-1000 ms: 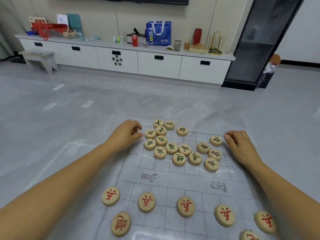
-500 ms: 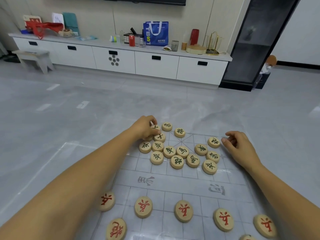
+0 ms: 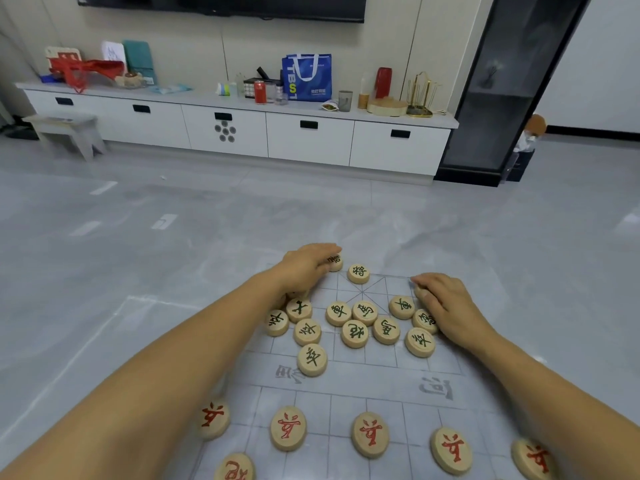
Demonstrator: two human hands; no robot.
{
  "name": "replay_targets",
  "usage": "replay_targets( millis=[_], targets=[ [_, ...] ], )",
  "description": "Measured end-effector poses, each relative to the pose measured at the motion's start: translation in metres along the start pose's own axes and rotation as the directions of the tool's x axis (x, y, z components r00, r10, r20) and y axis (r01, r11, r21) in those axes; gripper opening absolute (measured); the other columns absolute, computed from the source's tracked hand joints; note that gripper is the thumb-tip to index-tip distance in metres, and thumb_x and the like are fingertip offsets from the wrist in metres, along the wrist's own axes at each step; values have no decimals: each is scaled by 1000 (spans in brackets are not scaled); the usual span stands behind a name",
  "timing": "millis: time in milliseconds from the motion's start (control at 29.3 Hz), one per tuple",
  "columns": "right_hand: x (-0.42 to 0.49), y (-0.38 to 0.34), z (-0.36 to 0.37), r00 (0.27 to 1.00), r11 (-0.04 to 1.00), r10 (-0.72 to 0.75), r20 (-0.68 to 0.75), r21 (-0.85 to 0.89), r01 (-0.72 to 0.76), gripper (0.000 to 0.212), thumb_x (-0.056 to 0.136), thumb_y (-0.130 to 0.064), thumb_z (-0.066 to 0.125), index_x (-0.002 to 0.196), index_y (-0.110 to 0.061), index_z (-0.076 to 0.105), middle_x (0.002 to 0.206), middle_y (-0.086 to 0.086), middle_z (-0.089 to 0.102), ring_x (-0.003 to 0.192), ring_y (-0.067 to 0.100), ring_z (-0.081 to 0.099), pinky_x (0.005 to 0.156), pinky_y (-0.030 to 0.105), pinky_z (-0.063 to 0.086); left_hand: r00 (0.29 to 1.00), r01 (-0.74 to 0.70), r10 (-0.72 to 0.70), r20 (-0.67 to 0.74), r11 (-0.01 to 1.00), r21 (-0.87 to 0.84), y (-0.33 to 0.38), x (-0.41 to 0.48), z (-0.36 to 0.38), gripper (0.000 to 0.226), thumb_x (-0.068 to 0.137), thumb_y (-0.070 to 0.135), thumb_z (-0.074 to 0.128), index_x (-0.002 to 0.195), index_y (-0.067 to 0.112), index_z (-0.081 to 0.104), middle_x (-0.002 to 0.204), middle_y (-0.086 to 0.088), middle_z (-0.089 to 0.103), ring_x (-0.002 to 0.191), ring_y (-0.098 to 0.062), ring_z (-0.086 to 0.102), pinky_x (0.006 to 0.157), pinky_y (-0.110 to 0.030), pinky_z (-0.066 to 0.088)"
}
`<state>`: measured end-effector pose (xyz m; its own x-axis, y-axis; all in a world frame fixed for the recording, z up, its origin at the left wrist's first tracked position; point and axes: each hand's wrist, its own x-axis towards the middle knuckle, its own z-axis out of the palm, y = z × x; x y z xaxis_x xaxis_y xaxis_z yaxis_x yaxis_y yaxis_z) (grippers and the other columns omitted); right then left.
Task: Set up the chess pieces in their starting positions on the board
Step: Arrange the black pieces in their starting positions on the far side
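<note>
While loose on the board (image 3: 391, 379), pale wooden discs (image 3: 354, 333), green-lettered.

Matt wooden pieces (image 3: 354, 333) — glossy tile floor (image 3: 173, 237)

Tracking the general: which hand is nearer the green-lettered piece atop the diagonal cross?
Left. The left hand is just left of the piece; the right hand lies farther right.
</note>
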<state>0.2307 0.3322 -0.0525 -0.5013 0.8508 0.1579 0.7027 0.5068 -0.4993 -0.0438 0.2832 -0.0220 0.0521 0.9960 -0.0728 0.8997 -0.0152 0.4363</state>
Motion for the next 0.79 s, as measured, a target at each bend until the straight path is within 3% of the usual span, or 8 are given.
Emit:
replay_targets(
  millis=[171,307,375,512,614,683,785],
  targets=[
    [-3,-2,-4,997,979,53,-62,200,-40,31,95,-9,37,115,-12,60,114,0,56,111,16,44,91,21,28,999,-44,43,20,998,35,-7,-13,1,42,100,17,32,141,21,34,153,5,26,142,-15,19,116,-32,16],
    [-7,-5,-8,994,940,91,-68,334,-63,34,91,2,39,91,-20,65,102,1,62,105,18,52,85,22,37,989,-99,109,103,991,-95,-17,-51,-3,41,99,20,36,140,22,36,152,8,26,139,-8,24,111,-19,15],
    [-9,-9,-9,992,924,110,-60,373,-79,36,90,2,40,85,-22,66,101,3,64,101,18,55,82,16,40,978,-137,155,143,982,-127,-18,-66,-3,41,99,21,37,140,22,37,151,10,27,138,-4,23,109,-12,14],
    [-7,-16,-10,998,983,10,56,181,-20,35,93,-2,39,114,-16,62,109,-2,52,108,14,48,83,2,32,961,-190,207,186,976,-105,-11,-76,-2,44,99,26,36,143,21,30,153,9,22,135,3,17,105,-2,9],
    [-8,-28,-6,986,992,-20,166,129,-2,36,95,-4,35,123,-14,56,114,-4,42,114,11,39,94,12,25,951,-204,218,218,975,-83,6,-72,4,47,99,28,34,145,20,24,154,4,20,141,-7,17,111,-17,10],
    [-13,-34,-1,979,989,-43,198,147,14,36,93,-3,35,121,-13,56,114,-3,42,114,11,38,98,17,25,950,-156,195,242,973,-172,17,-71,4,47,99,31,34,144,23,25,152,5,27,136,-6,26,110,-20,17],
    [-18,-28,-7,989,983,-45,140,180,19,37,93,-10,36,127,-13,51,116,-3,44,112,14,43,98,22,29,988,-94,114,103,979,-181,15,-69,-11,45,96,33,42,140,24,35,145,7,38,128,-5,34,105,-22,25]
  ],
)
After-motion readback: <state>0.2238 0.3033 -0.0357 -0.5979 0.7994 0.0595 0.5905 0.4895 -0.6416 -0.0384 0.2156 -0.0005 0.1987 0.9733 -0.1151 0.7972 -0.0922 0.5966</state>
